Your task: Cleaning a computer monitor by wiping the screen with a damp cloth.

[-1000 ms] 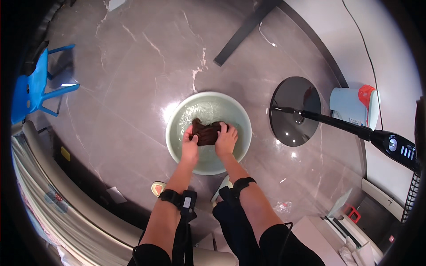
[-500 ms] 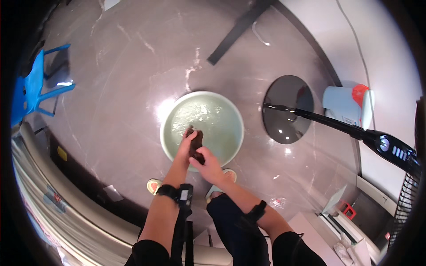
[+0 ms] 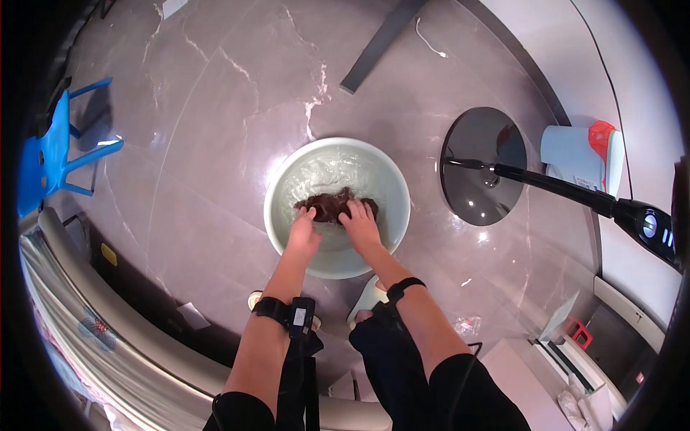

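Observation:
A round pale basin point(image 3: 404, 208) of water stands on the floor in front of me. A wet dark brown cloth point(image 3: 327, 207) lies spread sideways in the water, its exact kind unclear. My left hand point(image 3: 305, 231) grips the cloth's left end, thumb on top and the other fingers partly hidden. At the right end, my right hand point(image 3: 361, 223) has its fingers curled over the cloth and partly under water. Ripples show on the water beyond the cloth.
Right of the basin is a fan's round black base point(image 3: 483, 194) with its pole point(image 3: 553, 189) lying across the view. A light blue bin point(image 3: 571, 154) with a red bag stands by the wall. A blue chair point(image 3: 54, 151) is far left; a sofa point(image 3: 136, 309) is near left.
The brown cloth, bunched between both hands over the basin's near side, is now lower and stretched sideways in the water. My hands have moved apart, the right one farther forward.

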